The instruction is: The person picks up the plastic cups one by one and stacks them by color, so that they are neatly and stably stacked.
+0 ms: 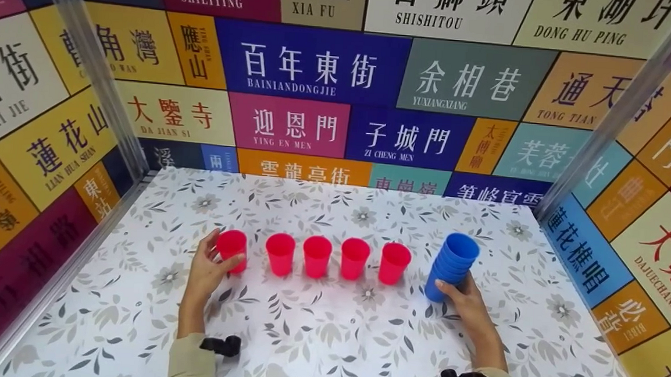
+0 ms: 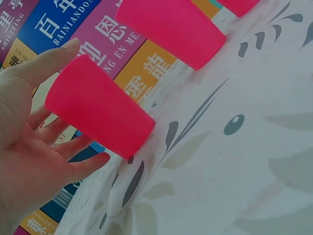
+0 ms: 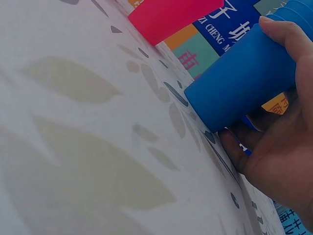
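In the head view, several red plastic cups stand upright in a row across the tablecloth. My left hand (image 1: 209, 265) is around the leftmost red cup (image 1: 230, 246), thumb in front and fingers at its far side. The left wrist view shows that red cup (image 2: 100, 110) standing on the cloth, with the fingers fairly straight and spread behind it; whether they press on it is hard to tell. On the right, my right hand (image 1: 465, 298) grips a stack of nested blue cups (image 1: 453, 260). The lowest blue cup (image 3: 239, 78) is close to or touching the cloth, its fingers partly hidden behind it.
Another red cup (image 1: 279, 255) is to the right of the left hand; the rightmost red cup (image 1: 395, 264) is left of the blue stack. The leaf-patterned tablecloth (image 1: 303, 338) covers the table. Walls of colourful sign panels (image 1: 314, 62) enclose the back and sides.
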{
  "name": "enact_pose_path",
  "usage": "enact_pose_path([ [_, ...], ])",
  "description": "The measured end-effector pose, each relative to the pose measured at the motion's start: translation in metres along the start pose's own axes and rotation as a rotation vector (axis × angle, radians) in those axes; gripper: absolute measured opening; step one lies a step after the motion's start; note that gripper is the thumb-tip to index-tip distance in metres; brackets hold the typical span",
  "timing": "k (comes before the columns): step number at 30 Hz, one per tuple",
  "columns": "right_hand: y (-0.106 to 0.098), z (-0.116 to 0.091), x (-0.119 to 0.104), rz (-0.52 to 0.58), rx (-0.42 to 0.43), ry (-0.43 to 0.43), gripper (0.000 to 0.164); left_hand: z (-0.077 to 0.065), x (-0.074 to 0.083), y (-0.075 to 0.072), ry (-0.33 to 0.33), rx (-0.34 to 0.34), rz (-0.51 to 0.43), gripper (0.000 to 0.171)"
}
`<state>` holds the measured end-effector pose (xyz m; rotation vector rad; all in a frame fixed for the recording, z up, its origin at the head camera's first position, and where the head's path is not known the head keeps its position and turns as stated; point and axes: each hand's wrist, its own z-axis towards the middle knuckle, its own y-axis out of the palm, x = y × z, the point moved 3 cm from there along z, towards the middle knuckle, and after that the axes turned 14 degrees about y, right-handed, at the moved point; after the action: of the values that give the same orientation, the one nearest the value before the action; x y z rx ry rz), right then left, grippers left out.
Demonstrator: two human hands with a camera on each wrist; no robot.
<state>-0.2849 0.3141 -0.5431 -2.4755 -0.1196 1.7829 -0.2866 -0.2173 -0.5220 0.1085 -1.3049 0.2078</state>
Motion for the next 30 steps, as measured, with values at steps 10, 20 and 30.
enact_pose_path([
  [10, -0.002, -0.001, 0.000, -0.022, -0.001, 0.028, 0.097, 0.001, -0.003, 0.000, -0.028, 0.015, 0.007, 0.082],
  [20, -0.001, -0.003, -0.003, -0.022, -0.009, 0.028, 0.095, 0.003, -0.009, 0.001, -0.005, 0.048, 0.004, 0.074],
  [30, -0.006, -0.010, -0.013, -0.057, 0.000, -0.034, 0.086, 0.002, -0.011, 0.003, -0.027, 0.084, -0.050, 0.073],
])
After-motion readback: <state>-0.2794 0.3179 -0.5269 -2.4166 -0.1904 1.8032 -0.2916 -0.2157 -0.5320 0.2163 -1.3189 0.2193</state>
